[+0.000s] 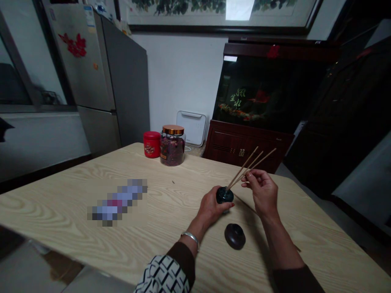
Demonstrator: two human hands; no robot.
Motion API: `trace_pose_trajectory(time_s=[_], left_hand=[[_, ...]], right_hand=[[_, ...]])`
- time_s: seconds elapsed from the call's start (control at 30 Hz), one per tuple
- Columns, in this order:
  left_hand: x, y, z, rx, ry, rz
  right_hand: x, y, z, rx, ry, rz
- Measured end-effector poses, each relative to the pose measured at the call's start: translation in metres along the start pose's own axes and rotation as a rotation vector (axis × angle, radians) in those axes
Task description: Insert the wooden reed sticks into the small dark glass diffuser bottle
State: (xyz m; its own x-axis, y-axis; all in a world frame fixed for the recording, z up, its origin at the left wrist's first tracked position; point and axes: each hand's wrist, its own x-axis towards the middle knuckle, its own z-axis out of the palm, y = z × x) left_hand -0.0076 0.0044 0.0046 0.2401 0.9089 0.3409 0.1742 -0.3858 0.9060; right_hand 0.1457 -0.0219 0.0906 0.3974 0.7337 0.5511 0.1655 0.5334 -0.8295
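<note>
My left hand (210,205) is wrapped round a small dark glass bottle (225,196) standing on the table. Several thin reed sticks (252,160) rise out of its mouth, leaning to the right. At the sticks, the thumb and fingers of my right hand (262,189) are pinched together on one of them. In front of the bottle a round dark brown cap (235,236) lies on the tabletop. Another thin stick (246,204) lies on the table and runs beneath my right forearm, which hides its middle.
On the wooden table (70,191) stand a red canister (152,144) and a copper-lidded jar (172,146) at the far edge. A blurred-out bluish item (117,202) lies at the left. Behind are a fridge (128,81) and a fish tank (253,89) on a dark cabinet.
</note>
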Motion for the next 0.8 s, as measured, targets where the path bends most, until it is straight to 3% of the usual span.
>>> trace_pose_trajectory(time_s=[0.1, 0.2, 0.3, 0.37, 0.5, 0.8], left_hand=[[0.0, 0.0, 0.0, 0.019, -0.007, 0.008], [0.0, -0.001, 0.0, 0.019, -0.009, 0.019], [-0.001, -0.002, 0.0, 0.009, -0.001, 0.02], [-0.001, -0.002, 0.0, 0.001, 0.001, 0.02], [0.0, -0.001, 0.0, -0.013, -0.009, 0.011], [0.001, -0.004, 0.002, -0.005, -0.014, 0.016]], right_hand=[[-0.004, 0.008, 0.003, -0.082, -0.088, 0.067], [-0.001, 0.013, -0.01, -0.212, -0.225, 0.142], [0.008, 0.023, -0.046, -0.456, -0.352, 0.167], [0.012, 0.033, -0.076, -0.74, -0.402, 0.172], [0.009, 0.057, -0.114, -1.182, -0.573, 0.339], [0.006, 0.072, -0.105, -1.263, -0.648, 0.367]])
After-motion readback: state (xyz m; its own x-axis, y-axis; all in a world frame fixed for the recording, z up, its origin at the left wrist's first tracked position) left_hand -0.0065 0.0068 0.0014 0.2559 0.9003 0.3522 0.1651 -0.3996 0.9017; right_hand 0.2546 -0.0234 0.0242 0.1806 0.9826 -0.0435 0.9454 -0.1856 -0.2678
